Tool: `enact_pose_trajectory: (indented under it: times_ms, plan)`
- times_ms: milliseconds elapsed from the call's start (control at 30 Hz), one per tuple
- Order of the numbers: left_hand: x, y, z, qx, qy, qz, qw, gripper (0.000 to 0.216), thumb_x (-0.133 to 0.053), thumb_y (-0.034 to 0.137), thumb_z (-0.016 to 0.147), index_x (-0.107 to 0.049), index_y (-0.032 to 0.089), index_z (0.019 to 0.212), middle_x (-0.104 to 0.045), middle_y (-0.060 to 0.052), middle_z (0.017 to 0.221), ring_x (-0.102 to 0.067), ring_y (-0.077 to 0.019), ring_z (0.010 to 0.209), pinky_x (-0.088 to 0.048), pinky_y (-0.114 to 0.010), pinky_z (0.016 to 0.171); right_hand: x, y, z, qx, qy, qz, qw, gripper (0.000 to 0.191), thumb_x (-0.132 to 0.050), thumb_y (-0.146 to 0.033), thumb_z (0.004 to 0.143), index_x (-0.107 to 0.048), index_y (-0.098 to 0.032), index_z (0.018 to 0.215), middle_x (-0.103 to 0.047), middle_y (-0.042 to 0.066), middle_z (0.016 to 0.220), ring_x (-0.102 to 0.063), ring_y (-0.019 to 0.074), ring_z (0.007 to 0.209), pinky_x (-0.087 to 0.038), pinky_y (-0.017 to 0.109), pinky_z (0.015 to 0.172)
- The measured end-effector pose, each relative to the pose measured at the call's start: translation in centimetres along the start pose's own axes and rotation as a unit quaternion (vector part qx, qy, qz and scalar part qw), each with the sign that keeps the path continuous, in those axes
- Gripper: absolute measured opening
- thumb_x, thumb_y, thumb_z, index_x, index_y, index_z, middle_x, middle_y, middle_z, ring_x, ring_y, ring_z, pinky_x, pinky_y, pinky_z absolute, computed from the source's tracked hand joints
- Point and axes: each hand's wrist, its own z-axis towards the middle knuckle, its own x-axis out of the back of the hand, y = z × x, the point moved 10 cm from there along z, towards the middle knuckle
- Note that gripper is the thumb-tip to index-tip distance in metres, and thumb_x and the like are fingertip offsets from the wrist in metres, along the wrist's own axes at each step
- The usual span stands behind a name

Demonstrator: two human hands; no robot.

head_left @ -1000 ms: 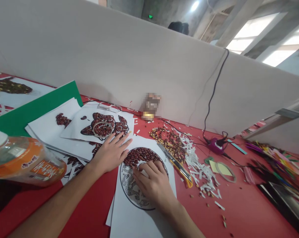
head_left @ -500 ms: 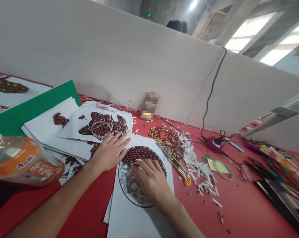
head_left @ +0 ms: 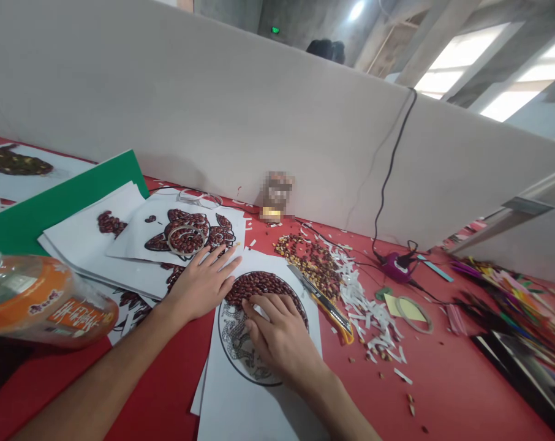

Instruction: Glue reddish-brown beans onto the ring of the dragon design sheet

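My left hand (head_left: 201, 284) lies flat with its fingers spread, over the edges of the papers beside the round drawing. Bent over that drawing, my right hand (head_left: 277, 327) has its fingers closed together, the fingertips at the lower edge of the dark red beans (head_left: 263, 283). Whether a bean is between them is hidden. The white sheet (head_left: 254, 416) carries a black circle with a printed dragon-like pattern (head_left: 234, 337); beans cover its upper part. To the right, a yellow utility knife (head_left: 326, 304) lies with its blade toward the drawing.
A heap of mixed beans and kernels (head_left: 312, 260) and white paper scraps (head_left: 358, 297) lie at right. Left are a bean picture (head_left: 188, 226), a tape roll (head_left: 169, 245), a green board (head_left: 116, 174) and an orange-labelled jar (head_left: 52, 300). A purple corded device (head_left: 397, 266) sits near the partition.
My right hand's fingers have shifted slightly and drawn closer together at the bean edge. My left hand stays in place. The whole view has moved a little.
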Motion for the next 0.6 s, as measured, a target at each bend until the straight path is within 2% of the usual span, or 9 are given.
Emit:
enact_pose_trajectory:
  times_ms: [233,467,533,600]
  plan:
    - [0.2,0.1,0.0,-0.004,-0.001,0.001,1.000,0.048,-0.031,0.036,0.107,-0.046,0.026,0.152,-0.034,-0.002,0.166,-0.039,-0.0263,0.148,-0.024,-0.050,0.122,-0.3,0.2,-0.2,0.009,0.003,-0.014,1.000,0.029,-0.055,-0.027,0.101,-0.067,-0.025,0.128,-0.065,0.010,0.132,-0.055,0.0298,0.121,-0.044,0.049,0.098]
    - [0.1,0.0,0.0,-0.001,0.007,-0.008,1.000,0.048,-0.032,0.035,0.107,-0.047,0.028,0.151,-0.036,-0.002,0.165,-0.040,-0.0269,0.147,-0.025,-0.050,0.122,-0.1,0.1,0.0,-0.014,0.005,0.023,1.000,0.028,-0.055,-0.027,0.101,-0.069,-0.026,0.125,-0.064,0.009,0.135,-0.056,0.0281,0.124,-0.046,0.048,0.100]
    - [-0.1,-0.1,-0.1,-0.001,0.009,-0.008,1.000,0.048,-0.032,0.036,0.107,-0.047,0.028,0.152,-0.038,-0.002,0.164,-0.040,-0.0263,0.148,-0.025,-0.050,0.122,0.5,1.7,0.0,-0.030,0.025,0.058,0.998,0.028,-0.052,-0.027,0.103,-0.069,-0.027,0.126,-0.067,0.008,0.130,-0.059,0.0257,0.120,-0.046,0.046,0.100]
    - [-0.3,-0.2,-0.1,0.000,0.009,-0.009,1.000,0.048,-0.031,0.037,0.107,-0.046,0.028,0.152,-0.038,-0.002,0.164,-0.039,-0.0257,0.148,-0.025,-0.050,0.122,1.6,5.5,0.1,-0.085,0.067,0.091,0.990,0.028,-0.048,-0.027,0.105,-0.070,-0.025,0.122,-0.071,0.008,0.120,-0.063,0.0227,0.112,-0.049,0.041,0.097]
